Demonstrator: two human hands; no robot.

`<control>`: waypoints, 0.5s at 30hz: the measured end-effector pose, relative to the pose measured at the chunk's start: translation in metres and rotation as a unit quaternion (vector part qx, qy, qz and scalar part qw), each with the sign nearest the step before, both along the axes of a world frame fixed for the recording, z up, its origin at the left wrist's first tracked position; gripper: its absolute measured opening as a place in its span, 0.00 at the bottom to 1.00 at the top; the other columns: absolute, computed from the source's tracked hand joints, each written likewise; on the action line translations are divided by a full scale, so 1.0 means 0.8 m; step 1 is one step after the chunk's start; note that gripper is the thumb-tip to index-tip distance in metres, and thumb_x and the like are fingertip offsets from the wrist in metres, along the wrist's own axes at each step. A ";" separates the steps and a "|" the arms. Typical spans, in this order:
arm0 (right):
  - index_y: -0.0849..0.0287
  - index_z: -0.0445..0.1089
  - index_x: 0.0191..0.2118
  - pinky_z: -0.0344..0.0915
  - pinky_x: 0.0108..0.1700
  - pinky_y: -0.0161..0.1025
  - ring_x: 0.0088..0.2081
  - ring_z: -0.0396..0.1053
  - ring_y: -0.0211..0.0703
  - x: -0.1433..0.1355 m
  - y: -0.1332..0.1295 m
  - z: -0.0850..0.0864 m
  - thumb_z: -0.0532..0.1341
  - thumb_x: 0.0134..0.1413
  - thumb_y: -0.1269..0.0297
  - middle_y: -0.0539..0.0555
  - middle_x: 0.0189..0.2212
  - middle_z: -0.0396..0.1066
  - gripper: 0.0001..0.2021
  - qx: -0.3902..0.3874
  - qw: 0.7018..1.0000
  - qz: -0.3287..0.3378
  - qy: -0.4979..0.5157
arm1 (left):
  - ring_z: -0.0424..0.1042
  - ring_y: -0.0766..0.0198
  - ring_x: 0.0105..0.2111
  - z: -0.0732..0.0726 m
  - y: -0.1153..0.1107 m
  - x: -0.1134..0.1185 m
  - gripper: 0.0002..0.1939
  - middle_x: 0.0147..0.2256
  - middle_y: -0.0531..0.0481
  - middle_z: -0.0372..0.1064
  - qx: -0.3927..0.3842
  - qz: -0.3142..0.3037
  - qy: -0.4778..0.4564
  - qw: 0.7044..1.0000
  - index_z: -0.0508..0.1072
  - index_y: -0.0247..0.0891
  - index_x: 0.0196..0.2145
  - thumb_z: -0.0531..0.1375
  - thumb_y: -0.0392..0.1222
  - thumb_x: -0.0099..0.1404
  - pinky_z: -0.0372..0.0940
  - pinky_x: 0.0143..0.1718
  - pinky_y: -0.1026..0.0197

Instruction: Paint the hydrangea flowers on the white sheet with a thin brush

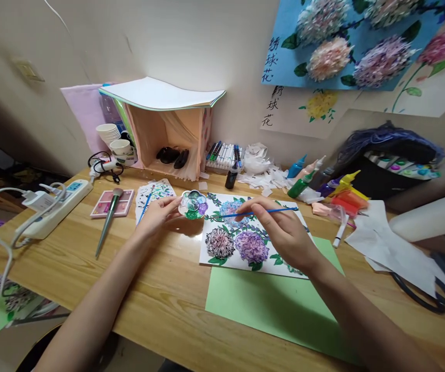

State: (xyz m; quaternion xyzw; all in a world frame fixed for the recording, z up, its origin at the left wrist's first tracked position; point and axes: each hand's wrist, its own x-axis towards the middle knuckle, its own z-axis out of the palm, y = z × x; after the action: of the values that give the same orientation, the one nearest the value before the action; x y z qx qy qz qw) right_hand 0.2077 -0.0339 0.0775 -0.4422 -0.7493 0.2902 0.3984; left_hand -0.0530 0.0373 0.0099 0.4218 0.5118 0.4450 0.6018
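Note:
My left hand (pixel 160 213) grips the edge of a small flower-shaped paint palette (pixel 193 204) with green, purple and dark paint in its wells. In my right hand (pixel 282 225) is a thin blue paintbrush (pixel 263 212), pinched between the fingers, its tip pointing left toward the palette. Beneath the brush lies a white sheet with painted hydrangeas (pixel 253 247) in purple, blue and dark pink among green leaves. My right hand covers part of that picture. The sheet overlaps a light green paper (pixel 261 299). Whether the brush tip touches anything, I cannot tell.
At left are a power strip (pixel 57 209), a large makeup brush (pixel 109 222) on a pink case, and a paint-smeared paper (pixel 154 196). Behind stand a peach box (pixel 168 129), markers (pixel 225 155) and a dark bottle (pixel 231 177). Paint bottles (pixel 302 185) and white paper (pixel 396 248) lie right.

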 end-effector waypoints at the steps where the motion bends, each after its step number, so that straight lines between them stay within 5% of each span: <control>1: 0.55 0.69 0.39 0.64 0.44 0.40 0.39 0.71 0.39 0.000 0.000 -0.004 0.48 0.65 0.58 0.50 0.34 0.72 0.14 0.000 1.000 -0.008 0.009 | 0.74 0.65 0.33 0.000 -0.001 0.002 0.23 0.34 0.46 0.77 -0.002 -0.001 0.002 1.000 0.78 0.34 0.36 0.70 0.52 0.45 0.67 0.40 0.64; 5: 0.55 0.69 0.38 0.64 0.42 0.39 0.39 0.70 0.39 0.010 0.001 -0.004 0.51 0.64 0.58 0.51 0.34 0.72 0.12 0.025 0.998 -0.049 0.014 | 0.74 0.64 0.34 0.000 -0.005 0.006 0.23 0.35 0.45 0.77 -0.004 -0.004 0.008 1.000 0.78 0.34 0.37 0.70 0.52 0.46 0.68 0.39 0.64; 9: 0.55 0.70 0.34 0.64 0.41 0.38 0.37 0.70 0.39 0.023 0.000 0.026 0.52 0.63 0.61 0.51 0.32 0.71 0.12 0.101 0.987 -0.114 0.047 | 0.74 0.64 0.33 0.003 -0.003 0.002 0.23 0.34 0.46 0.77 0.004 0.008 0.014 1.000 0.78 0.34 0.36 0.70 0.52 0.45 0.69 0.39 0.63; 12: 0.58 0.71 0.29 0.63 0.31 0.37 0.28 0.68 0.36 0.040 -0.001 0.052 0.53 0.62 0.64 0.50 0.25 0.69 0.13 0.195 0.952 -0.205 0.121 | 0.74 0.64 0.33 0.006 0.004 -0.011 0.23 0.34 0.47 0.77 0.015 0.052 0.028 0.998 0.78 0.35 0.35 0.71 0.51 0.43 0.69 0.40 0.63; 15: 0.59 0.71 0.26 0.56 0.22 0.37 0.20 0.62 0.34 0.089 -0.027 0.054 0.53 0.61 0.62 0.50 0.21 0.66 0.15 0.272 0.911 -0.283 0.128 | 0.75 0.63 0.34 0.008 0.012 -0.023 0.25 0.35 0.46 0.77 0.017 0.084 0.056 0.995 0.78 0.35 0.36 0.71 0.52 0.41 0.70 0.39 0.64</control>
State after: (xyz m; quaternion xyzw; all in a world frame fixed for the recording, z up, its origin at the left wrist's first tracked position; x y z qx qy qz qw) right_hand 0.2789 -0.0552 0.1209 -0.4692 -0.5855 0.0044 0.6611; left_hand -0.0712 0.0465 0.0160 0.4112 0.5708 0.4783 0.5257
